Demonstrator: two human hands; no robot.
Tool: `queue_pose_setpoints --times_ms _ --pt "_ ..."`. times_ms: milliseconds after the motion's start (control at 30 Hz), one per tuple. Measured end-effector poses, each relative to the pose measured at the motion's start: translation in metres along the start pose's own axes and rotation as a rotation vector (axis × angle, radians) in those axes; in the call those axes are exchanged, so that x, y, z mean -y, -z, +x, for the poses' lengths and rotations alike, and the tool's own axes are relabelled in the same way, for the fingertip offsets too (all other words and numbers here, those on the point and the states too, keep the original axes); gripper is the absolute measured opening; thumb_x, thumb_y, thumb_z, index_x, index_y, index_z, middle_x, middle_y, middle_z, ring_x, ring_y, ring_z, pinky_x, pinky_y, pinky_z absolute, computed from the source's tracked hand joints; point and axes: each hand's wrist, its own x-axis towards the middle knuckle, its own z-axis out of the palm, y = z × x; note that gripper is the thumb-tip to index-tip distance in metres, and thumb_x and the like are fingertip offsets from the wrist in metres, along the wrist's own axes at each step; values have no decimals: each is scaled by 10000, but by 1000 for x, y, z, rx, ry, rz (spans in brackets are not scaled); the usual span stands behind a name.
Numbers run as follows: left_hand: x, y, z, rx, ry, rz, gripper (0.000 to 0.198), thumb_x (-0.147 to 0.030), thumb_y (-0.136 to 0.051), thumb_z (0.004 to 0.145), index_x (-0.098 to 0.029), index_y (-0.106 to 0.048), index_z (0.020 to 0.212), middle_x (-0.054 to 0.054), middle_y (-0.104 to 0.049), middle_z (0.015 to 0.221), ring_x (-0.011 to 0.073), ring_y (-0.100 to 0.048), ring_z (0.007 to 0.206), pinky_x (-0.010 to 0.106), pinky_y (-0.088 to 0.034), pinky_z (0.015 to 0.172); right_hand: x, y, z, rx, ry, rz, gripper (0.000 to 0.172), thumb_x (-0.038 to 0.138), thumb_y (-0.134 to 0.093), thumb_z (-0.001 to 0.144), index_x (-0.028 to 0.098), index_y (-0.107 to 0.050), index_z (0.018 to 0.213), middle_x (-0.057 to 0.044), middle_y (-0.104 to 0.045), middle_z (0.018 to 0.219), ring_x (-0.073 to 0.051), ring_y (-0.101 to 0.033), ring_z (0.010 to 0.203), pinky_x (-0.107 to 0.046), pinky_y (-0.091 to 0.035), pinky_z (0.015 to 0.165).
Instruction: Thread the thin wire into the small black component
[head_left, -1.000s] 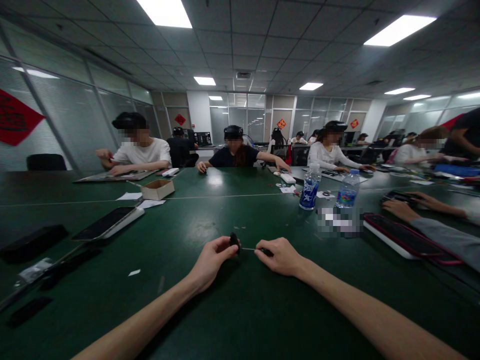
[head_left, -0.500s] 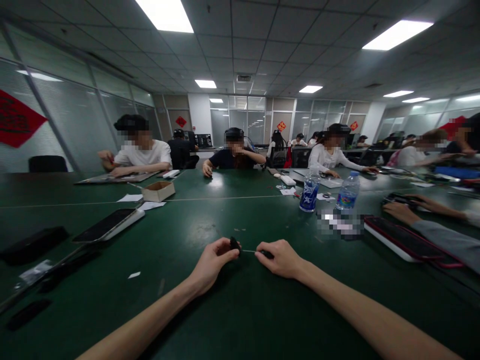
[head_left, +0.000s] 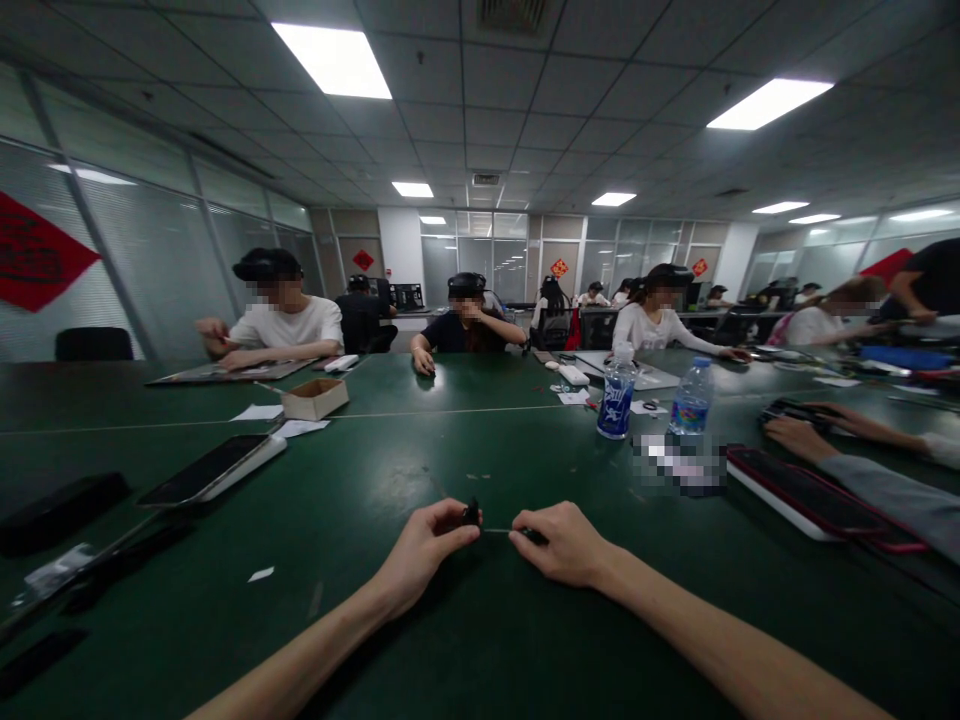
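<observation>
My left hand (head_left: 424,548) pinches a small black part (head_left: 471,513) between thumb and fingers, which hide most of it. My right hand (head_left: 562,545) holds a small black piece (head_left: 534,536). A thin pale wire or pin (head_left: 496,531) runs between the two hands, and I cannot tell whether it is joined to both black parts. Both hands are raised slightly over the dark green table (head_left: 480,460), and my forearms reach in from the bottom of the view.
A smartphone (head_left: 211,468) and a cardboard box (head_left: 315,398) lie to the left, and two plastic water bottles (head_left: 616,400) (head_left: 691,396) stand ahead right. A co-worker's hand (head_left: 799,436) rests near a red-edged tablet (head_left: 806,490). Several seated people work around the table.
My hands sit lower in the view as the camera tilts up, and their grip looks unchanged. The co-worker straight ahead has raised a hand towards their face.
</observation>
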Motion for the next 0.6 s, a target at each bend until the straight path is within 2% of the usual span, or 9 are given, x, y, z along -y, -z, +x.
queue_pose_setpoints --times_ms 300,600 --pt "0 7 0 29 7 25 235 -310 -651 735 -167 -673 920 58 -678 948 211 -603 913 323 -422 849 13 -2 -3 -29 -65 35 315 388 -399 927 212 -659 953 -1 -656 720 -109 -582 605 -219 -409 628" --pt "-9 9 -4 115 34 73 247 -322 -657 723 -166 -689 911 65 -692 947 224 -613 916 329 -430 843 16 2 -5 -3 -38 -5 308 384 -413 920 210 -666 931 -9 -656 705 -115 -572 592 -219 -399 607"
